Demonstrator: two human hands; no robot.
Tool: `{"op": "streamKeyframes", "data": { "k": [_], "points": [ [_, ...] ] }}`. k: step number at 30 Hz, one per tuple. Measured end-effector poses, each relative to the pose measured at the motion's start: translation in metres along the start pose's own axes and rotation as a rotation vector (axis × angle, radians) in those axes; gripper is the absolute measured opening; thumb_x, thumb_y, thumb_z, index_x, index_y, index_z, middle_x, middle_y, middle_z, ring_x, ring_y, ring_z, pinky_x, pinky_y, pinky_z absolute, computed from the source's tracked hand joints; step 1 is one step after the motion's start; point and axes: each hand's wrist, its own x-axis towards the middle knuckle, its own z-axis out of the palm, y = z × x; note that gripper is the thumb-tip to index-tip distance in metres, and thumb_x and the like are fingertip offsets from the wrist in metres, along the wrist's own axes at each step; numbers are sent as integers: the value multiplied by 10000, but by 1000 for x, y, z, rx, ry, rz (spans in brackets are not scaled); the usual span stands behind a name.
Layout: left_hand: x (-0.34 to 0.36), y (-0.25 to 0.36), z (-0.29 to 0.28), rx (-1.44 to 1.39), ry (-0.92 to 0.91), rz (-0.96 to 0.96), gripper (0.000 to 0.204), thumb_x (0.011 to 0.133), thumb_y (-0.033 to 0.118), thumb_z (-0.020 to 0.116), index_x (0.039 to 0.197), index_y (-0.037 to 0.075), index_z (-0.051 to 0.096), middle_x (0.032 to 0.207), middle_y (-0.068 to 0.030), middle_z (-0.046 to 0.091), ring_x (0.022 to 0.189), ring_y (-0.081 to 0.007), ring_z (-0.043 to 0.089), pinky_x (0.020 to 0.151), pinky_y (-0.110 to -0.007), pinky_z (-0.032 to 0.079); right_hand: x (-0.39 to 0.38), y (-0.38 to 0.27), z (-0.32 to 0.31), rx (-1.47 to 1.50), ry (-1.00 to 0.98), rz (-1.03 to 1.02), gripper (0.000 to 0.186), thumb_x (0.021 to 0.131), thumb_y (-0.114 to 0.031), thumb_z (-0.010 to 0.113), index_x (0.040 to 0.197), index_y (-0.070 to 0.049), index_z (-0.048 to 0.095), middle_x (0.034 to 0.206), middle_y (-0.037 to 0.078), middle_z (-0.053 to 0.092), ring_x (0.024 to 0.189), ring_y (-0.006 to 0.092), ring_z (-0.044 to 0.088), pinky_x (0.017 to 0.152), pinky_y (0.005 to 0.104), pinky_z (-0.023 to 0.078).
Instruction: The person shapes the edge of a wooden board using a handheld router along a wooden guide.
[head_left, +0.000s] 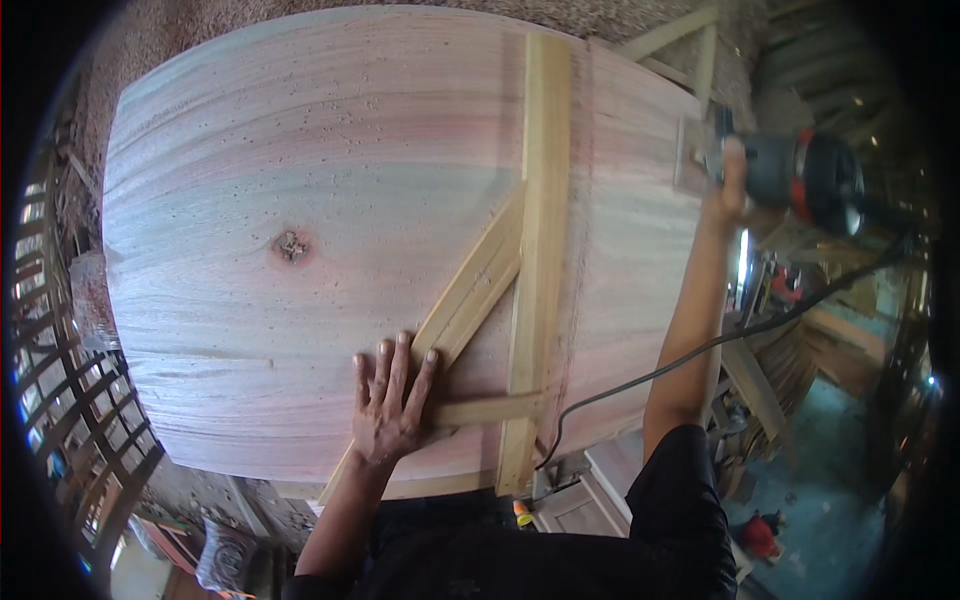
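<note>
A broad pale-pink wooden slab (370, 190) with a dark knot lies before me. Across its right part rests a wooden guide: a long straight bar (543, 190), a slanted brace (480, 285) and a short crosspiece (490, 409). My left hand (393, 400) lies on the lower end of the brace, next to the crosspiece, fingers stretched and spread, pressing on the wood. At the slab's right edge my right hand (733, 185) is closed around a trim router (800, 172), dark with a red ring. Its squarish base plate (690, 155) overlaps the slab's edge; the bit is hidden.
A black power cord (690, 362) loops from the router across the slab's lower right. Wood shavings (640, 15) cover the ground beyond. Timber offcuts (755, 390) lie at right, a slatted lattice (75, 370) stands at left, and a patterned sack (222, 555) sits at lower left.
</note>
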Motion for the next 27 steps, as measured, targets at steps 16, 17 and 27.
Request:
{"op": "streamKeyframes", "data": {
  "k": [16,17,27],
  "points": [
    [2,2,13,34,233,105,1190,606,739,893,1601,214,504,1636,-238,466,1502,-441,463,1222,-687,325,-253,-388,-384,-780,-225,234,742,920,-391,756,1507,-17,498,1535,112,536,1335,267,592,1214,397,401],
    [2,1,14,50,250,114,1192,600,746,893,1599,221,508,1629,-236,476,1501,-437,467,1224,-681,328,-269,-392,-382,-739,-235,186,730,903,-370,776,1488,-26,509,1513,112,551,1313,251,605,1199,393,423],
    [2,1,19,272,242,119,1133,695,792,828,1627,253,475,1633,-145,504,1514,-351,465,1268,-545,358,-385,-411,-424,-283,-406,466,631,841,-227,876,1331,-39,524,1233,224,657,1115,356,697,966,472,580]
  ]
}}
